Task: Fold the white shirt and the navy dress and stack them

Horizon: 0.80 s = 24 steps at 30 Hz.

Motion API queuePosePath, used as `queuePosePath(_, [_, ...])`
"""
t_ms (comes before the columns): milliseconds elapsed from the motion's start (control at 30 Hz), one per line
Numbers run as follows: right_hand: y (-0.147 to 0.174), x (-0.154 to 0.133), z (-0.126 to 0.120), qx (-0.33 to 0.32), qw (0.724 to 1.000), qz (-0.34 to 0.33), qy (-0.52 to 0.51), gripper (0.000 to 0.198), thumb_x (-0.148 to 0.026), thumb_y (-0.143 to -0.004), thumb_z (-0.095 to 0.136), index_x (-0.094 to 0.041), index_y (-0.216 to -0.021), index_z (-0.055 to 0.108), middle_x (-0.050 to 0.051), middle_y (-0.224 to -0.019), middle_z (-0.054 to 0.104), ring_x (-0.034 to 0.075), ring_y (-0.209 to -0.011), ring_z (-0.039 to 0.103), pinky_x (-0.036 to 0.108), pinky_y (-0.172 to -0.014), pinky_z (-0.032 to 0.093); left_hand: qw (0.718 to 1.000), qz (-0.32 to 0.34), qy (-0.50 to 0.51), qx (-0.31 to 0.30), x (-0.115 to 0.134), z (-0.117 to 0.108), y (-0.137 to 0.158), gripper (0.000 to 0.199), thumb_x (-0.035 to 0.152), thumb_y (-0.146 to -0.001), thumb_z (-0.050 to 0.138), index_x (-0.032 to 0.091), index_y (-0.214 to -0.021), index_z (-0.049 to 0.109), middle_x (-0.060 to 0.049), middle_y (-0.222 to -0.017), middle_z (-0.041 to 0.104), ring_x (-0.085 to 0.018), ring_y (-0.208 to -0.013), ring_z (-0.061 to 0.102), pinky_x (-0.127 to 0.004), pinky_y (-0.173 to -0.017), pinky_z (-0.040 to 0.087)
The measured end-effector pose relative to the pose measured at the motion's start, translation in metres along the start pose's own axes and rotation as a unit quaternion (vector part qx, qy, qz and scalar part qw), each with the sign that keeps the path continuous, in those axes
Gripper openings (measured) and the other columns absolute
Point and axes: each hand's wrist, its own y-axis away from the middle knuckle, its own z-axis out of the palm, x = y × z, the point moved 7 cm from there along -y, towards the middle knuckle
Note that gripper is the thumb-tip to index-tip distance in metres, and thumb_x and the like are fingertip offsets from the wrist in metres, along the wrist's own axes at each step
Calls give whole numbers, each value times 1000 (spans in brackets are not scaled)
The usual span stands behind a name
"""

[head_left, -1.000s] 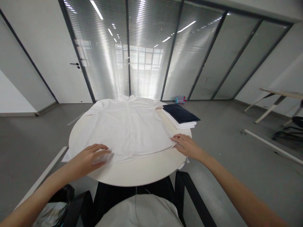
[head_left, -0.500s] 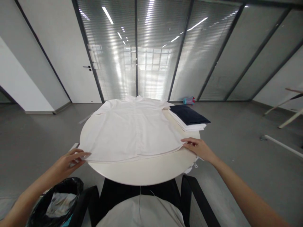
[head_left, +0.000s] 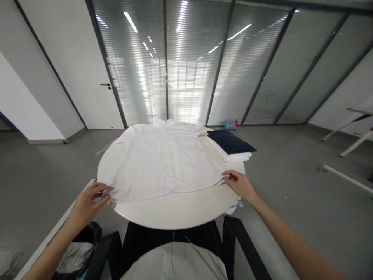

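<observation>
A white shirt [head_left: 157, 159] lies spread flat over a round white table [head_left: 180, 212], its collar at the far side and its hem toward me. My left hand [head_left: 92, 198] pinches the hem's left corner between thumb and fingers at the table's edge. At the opposite corner, my right hand [head_left: 237, 183] has its thumb and fingertips closed on the hem. Close to the shirt's right side is a stack of folded white garments [head_left: 230, 155] with a folded dark navy garment [head_left: 231, 141] on top.
A bin with a black liner [head_left: 94, 233] stands below my left arm. Chair armrests [head_left: 241, 241] flank me. A blue and red cylindrical object [head_left: 231, 124] lies on the floor beside the glass partition [head_left: 189, 77]. Table legs [head_left: 355, 144] show at the right.
My left hand has shifted slightly right and closed its thumb and fingers on the hem corner. The right hand keeps its hold, and the view has moved slightly.
</observation>
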Motion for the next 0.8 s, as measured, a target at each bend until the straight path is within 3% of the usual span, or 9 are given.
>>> queuePosePath(200, [9,-12,4,-16,998,-56,10,24,-39,-77,58,-21,-83,72,2,-66,65,16,-59,58,29,-62,47,995,1,-2,100,4,-27,6,25,48,-80,60,27,-84,72,-4,-93,69,-25,-89,68,-40,-88,57])
queuePosePath(367, [15,-20,3,-31,996,-82,12,22,-37,-82,57,-22,-85,72,3,-74,69,17,-64,61,29,-64,49,999,3,-26,37,-9,-14,9,26,50,-78,59,28,-79,72,-6,-89,71,-25,-81,68,-36,-76,58])
queuePosePath(533, [13,-18,7,-34,995,-84,35,28,-44,-85,57,-21,-79,72,4,-72,68,17,-61,58,29,-62,48,999,18,-41,-3,-26,-1,15,30,51,-80,58,26,-81,73,-6,-89,71,-22,-77,68,-33,-75,57])
queuePosePath(633, [13,-17,10,-40,995,-77,51,33,-49,-86,55,-21,-74,70,4,-68,66,17,-59,56,30,-59,46,997,27,-67,-30,-24,1,18,31,52,-81,58,27,-86,75,-5,-96,71,-22,-83,68,-31,-71,57])
queuePosePath(800, [8,-25,11,-101,991,-67,63,42,-55,-87,55,-21,-65,70,2,-58,63,17,-55,52,29,-54,40,992,22,-119,42,8,-20,-4,35,62,-86,54,32,-88,72,1,-104,69,-26,-103,63,-28,-59,55])
